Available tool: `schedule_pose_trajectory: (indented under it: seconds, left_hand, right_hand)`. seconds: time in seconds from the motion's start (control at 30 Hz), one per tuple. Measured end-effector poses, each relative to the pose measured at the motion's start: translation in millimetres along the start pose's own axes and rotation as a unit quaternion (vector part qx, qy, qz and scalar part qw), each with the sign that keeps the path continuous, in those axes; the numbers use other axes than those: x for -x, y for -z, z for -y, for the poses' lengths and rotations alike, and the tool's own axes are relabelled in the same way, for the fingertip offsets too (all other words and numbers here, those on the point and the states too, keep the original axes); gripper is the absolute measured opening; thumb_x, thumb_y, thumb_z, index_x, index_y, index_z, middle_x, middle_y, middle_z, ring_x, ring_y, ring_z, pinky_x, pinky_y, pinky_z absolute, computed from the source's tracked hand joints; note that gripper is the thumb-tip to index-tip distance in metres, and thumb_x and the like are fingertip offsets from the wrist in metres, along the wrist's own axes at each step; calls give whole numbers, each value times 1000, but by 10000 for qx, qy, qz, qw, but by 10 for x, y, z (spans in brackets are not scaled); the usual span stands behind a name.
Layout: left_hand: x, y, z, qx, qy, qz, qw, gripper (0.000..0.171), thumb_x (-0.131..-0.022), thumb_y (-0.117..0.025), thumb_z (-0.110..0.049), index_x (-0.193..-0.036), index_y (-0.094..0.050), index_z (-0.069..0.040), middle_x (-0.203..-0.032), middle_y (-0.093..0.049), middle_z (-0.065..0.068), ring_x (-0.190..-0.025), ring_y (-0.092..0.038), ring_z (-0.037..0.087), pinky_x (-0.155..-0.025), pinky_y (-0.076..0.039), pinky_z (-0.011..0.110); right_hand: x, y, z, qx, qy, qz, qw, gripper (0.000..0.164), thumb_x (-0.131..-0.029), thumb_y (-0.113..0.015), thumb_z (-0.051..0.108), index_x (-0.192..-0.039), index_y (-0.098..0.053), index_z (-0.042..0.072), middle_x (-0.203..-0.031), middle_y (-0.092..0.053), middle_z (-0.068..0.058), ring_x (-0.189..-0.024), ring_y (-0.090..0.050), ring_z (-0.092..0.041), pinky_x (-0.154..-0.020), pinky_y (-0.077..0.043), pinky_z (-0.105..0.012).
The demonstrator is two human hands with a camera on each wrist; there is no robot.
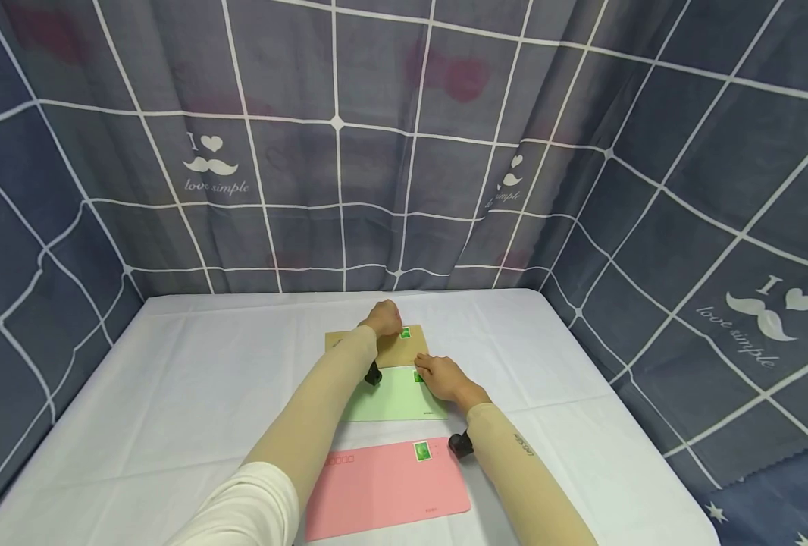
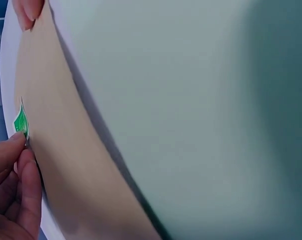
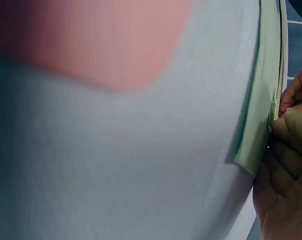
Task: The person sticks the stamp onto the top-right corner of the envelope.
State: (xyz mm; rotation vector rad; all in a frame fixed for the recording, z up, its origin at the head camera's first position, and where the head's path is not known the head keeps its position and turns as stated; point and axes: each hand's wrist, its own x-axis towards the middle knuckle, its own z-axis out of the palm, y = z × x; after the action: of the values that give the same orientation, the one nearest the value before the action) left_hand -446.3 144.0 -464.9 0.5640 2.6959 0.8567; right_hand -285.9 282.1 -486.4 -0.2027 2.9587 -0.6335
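A brown envelope [image 1: 396,353] lies farthest back on the table. Near its upper right corner is a green stamp [image 2: 21,122]. My left hand [image 1: 383,318] reaches over this envelope, and in the left wrist view its thumb and fingertip pinch the stamp's edge. Just nearer lies a light green envelope [image 1: 397,398] with a stamp partly covered by my right hand [image 1: 445,377]. The right fingertips rest on the brown envelope's near right corner, as the left wrist view shows. A pink envelope [image 1: 390,489] with its own green stamp [image 1: 422,451] lies nearest me.
All the envelopes lie on a white-covered table [image 1: 172,394]. Dark grid-patterned curtains [image 1: 295,159] rise behind the table and along both sides. Below the right curtain is a star-patterned blue cloth [image 1: 772,500]. Small black wrist cameras sit under both forearms.
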Motion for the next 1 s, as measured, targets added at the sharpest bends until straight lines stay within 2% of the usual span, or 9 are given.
schedule_pose_trajectory:
  seconds: [0.2, 0.37, 0.67, 1.0]
  left_hand:
    - [17, -25, -34, -363, -41, -138, 9992, 7, -87, -67, -9, -81, -68, -6, -82, -65, 4, -72, -55, 17, -64, -46, 27]
    - [32, -43, -74, -492, -95, -130, 9987, 11, -93, -58, -6, -89, -68, -4, -87, -66, 7, -74, -56, 20, -66, -48, 30]
    - [30, -75, -93, -756, -156, -341, 9964, 19, -93, -51, -3, -79, -63, -6, -88, -67, 9, -72, -56, 21, -68, -50, 34]
    - [-13, -103, -102, -964, -142, -383, 9945, 11, -92, -55, -2, -89, -65, -4, -96, -68, 11, -75, -59, 21, -69, -51, 34]
  right_hand:
    - [13, 2, 9, -50, -16, 43, 10000, 40, -107, -46, 20, -143, -53, 3, -154, -46, -14, -143, -44, -33, -118, -35, -46]
    - [14, 5, 8, -71, -26, 30, 10000, 40, -107, -47, 19, -143, -54, 3, -154, -47, -13, -142, -44, -33, -118, -36, -46]
    - [7, -7, -10, -82, -26, 11, 10000, 40, -107, -46, 21, -143, -54, 4, -154, -47, -13, -144, -43, -31, -119, -35, -45]
    - [-4, 1, -29, -83, -46, 7, 10000, 41, -107, -45, 22, -144, -53, 6, -154, -46, -12, -143, -43, -32, -119, -35, -46]
